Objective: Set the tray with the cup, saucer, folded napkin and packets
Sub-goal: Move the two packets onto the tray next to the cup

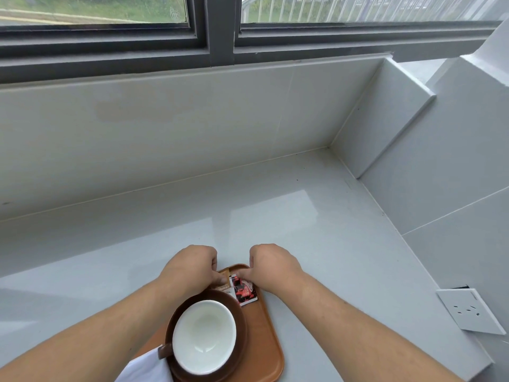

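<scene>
An orange-brown tray (265,337) lies on the pale counter near me. On it a brown saucer (242,321) carries a cup (204,337) that is white inside, with its brown handle pointing left. A white napkin (146,368) lies at the tray's near left, partly under my left arm. At the tray's far end are a brown packet (224,285) and a red-and-black packet (244,292). My left hand (192,267) pinches the brown packet's top. My right hand (271,267) has its fingers on the red packet's top edge.
The grey counter (316,224) runs to a tiled back wall under a dark-framed window. A tiled side wall and step rise on the right. A white wall socket (468,310) sits on the right wall near the counter's edge.
</scene>
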A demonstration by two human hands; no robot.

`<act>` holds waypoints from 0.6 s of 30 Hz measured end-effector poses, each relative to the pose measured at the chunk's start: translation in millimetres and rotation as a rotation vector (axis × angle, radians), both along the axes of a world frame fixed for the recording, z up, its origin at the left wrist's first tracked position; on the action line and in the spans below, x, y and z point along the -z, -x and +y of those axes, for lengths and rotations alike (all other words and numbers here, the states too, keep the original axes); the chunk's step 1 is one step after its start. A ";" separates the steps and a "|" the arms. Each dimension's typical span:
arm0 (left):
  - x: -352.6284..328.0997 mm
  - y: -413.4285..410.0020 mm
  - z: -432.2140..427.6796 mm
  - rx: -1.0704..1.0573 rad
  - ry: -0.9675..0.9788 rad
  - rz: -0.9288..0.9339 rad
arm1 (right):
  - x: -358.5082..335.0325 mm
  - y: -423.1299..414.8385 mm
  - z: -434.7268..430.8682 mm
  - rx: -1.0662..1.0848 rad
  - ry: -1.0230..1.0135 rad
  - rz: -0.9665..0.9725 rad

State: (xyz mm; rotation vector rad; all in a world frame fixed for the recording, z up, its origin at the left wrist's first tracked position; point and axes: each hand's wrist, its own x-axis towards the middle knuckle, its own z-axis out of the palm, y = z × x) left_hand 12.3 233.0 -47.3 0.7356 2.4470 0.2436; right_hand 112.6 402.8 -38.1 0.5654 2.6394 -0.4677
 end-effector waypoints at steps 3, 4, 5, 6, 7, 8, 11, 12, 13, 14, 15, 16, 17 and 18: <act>1.2 0.3 -1.5 0.008 0.009 0.003 | 0.2 -3.1 -1.4 0.001 0.012 -0.068; 1.6 0.0 -2.0 0.011 0.014 0.004 | 0.7 -4.1 -2.1 0.008 0.023 -0.080; 1.6 -0.4 -2.4 0.009 0.020 0.001 | 0.6 -4.9 -2.7 0.014 0.030 -0.091; 1.4 -0.7 -2.8 0.005 0.026 -0.004 | -0.1 -5.6 -3.2 0.017 0.031 -0.100; 1.2 -1.0 -2.9 0.002 0.034 -0.008 | -1.2 -6.1 -3.7 0.017 0.027 -0.112; 1.0 -1.0 -2.8 0.003 0.046 -0.009 | -2.2 -6.8 -3.8 0.017 0.023 -0.127; 0.7 -1.5 -1.5 0.024 0.095 0.010 | -4.7 -8.8 -4.5 0.016 0.005 -0.166; 1.0 -1.7 -0.8 0.030 0.107 0.015 | -5.2 -9.2 -4.7 0.016 -0.003 -0.170; 1.5 -1.6 -0.4 0.034 0.116 0.016 | -5.7 -9.4 -5.1 0.015 -0.012 -0.171; 1.7 -1.5 -0.1 0.035 0.122 0.015 | -6.3 -9.1 -5.2 0.014 -0.022 -0.168; 1.8 -1.5 0.0 0.033 0.126 0.014 | -6.8 -8.3 -5.5 0.013 -0.031 -0.162; 1.6 -1.4 -0.1 0.031 0.130 0.013 | -7.0 -7.3 -5.7 0.012 -0.037 -0.156; 1.4 -1.2 -0.3 0.028 0.134 0.014 | -6.9 -6.0 -6.2 0.011 -0.042 -0.153; 1.3 -1.0 -0.6 0.026 0.135 0.016 | -6.5 -5.0 -6.9 0.012 -0.046 -0.151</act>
